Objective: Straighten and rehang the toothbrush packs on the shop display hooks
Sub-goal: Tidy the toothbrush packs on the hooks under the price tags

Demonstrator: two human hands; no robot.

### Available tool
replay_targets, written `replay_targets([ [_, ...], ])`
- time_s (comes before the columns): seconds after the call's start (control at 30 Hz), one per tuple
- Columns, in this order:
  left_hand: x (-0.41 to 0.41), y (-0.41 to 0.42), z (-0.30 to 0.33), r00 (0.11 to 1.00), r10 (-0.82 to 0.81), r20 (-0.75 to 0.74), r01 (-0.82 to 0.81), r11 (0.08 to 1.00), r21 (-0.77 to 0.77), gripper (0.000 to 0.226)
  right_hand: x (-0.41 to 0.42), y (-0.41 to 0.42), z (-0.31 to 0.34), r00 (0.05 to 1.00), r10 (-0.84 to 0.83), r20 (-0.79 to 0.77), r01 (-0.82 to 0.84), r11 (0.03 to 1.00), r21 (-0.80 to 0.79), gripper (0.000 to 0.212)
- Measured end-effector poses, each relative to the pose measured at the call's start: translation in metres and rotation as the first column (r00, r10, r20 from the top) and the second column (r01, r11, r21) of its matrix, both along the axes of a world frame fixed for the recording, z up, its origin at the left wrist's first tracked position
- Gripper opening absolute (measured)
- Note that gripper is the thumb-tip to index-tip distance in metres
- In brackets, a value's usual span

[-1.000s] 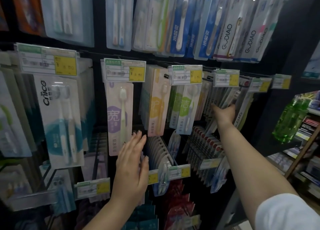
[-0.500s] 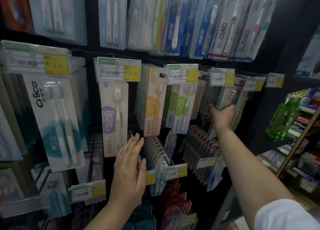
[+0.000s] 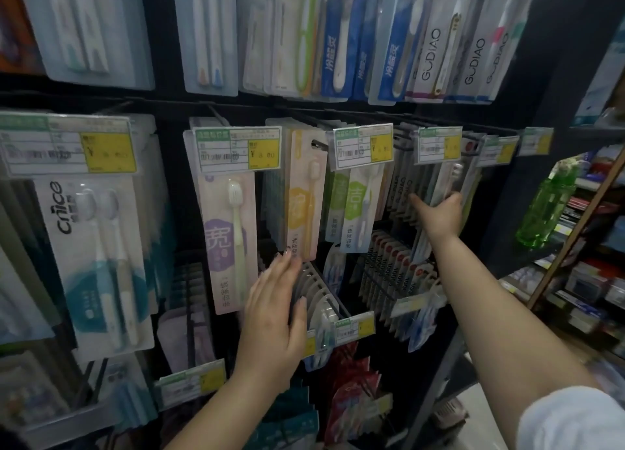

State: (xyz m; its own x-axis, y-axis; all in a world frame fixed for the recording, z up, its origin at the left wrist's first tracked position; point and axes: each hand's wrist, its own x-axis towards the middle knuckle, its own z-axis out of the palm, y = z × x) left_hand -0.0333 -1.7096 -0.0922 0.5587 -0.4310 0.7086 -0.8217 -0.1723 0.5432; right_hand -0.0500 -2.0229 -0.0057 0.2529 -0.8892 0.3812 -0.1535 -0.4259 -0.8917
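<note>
Midway, by my reading: the right hand (image 3: 439, 214) grips the grey toothbrush packs (image 3: 436, 185) at far right (1 hangs skewed below), while the left hand (image 3: 275, 309), fingers straight, touches the yellow pack (image 3: 302, 196). Price tags (image 3: 363, 146) crowd the hooks; little room between rows.

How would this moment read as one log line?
left hand: open, fingertips at yellow pack | right hand: holds grey packs | rehang: ongoing

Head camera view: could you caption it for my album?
Right hand grips hanging toothbrush packs while the open left hand reaches toward the yellow pack.
</note>
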Motion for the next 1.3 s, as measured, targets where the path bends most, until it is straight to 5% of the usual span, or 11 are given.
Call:
replay_targets([
  [0.4,0.016,-0.039,0.039,0.997,0.007,-0.081,0.003,0.992,0.123,0.059,-0.012,-0.006,-0.001,0.990,0.142,0.000,-0.142,0.990,-0.003,0.066],
  [0.87,0.069,-0.108,0.073,0.899,0.307,-0.312,-0.364,0.921,-0.142,0.071,-0.013,-0.046,-0.016,0.935,0.355,0.021,-0.352,0.931,-0.096,0.074],
  [1.3,0.074,-0.113,0.078,0.865,0.348,-0.361,-0.452,0.853,-0.261,0.031,-0.019,-0.050,-0.023,0.899,0.431,0.074,-0.424,0.901,-0.095,0.070],
])
